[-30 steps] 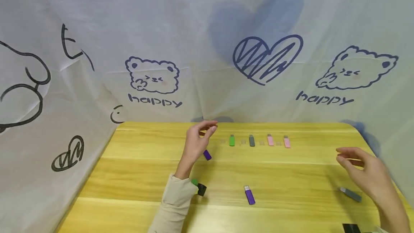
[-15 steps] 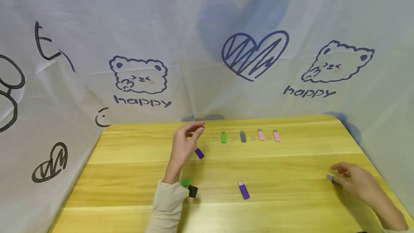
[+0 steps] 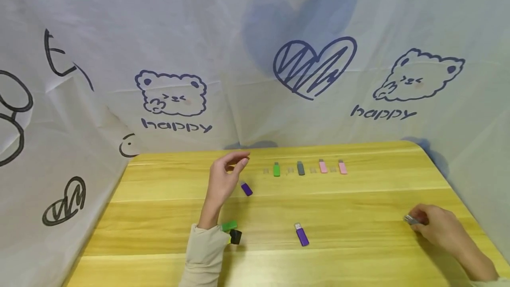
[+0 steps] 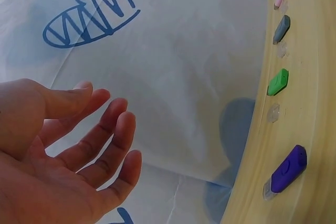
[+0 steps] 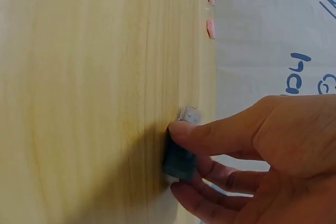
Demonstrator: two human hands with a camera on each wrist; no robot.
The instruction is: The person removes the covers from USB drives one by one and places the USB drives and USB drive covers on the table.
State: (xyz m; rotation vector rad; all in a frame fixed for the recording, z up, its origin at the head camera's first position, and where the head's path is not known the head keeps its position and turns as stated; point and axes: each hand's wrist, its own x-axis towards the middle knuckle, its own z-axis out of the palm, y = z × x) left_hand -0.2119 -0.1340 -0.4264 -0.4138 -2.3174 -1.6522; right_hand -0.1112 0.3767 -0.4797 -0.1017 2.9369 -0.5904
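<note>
My right hand (image 3: 442, 229) pinches a dark grey USB stick (image 5: 180, 158) between thumb and fingers at the right side of the table; the metal plug (image 3: 409, 219) pokes out past the fingertips. Over the left part of the table hovers my left hand (image 3: 224, 178), its fingers loosely bent with nothing between them. Beside it on the tabletop lies a purple USB stick (image 3: 246, 188). A second purple USB stick (image 3: 302, 234) lies near the middle front. By the left sleeve is a green USB stick (image 3: 229, 225), partly hidden.
Along the back edge stand a green stick (image 3: 276, 169), a grey stick (image 3: 300, 168) and two pink sticks, one pink stick (image 3: 342, 167) at the right end. Small clear pieces (image 3: 290, 170) sit between them. A printed cloth (image 3: 255, 114) rises behind the table.
My right hand has come down onto the grey USB stick and taken hold of it. The left hand has stayed nearly still, while the head view has shifted a little.
</note>
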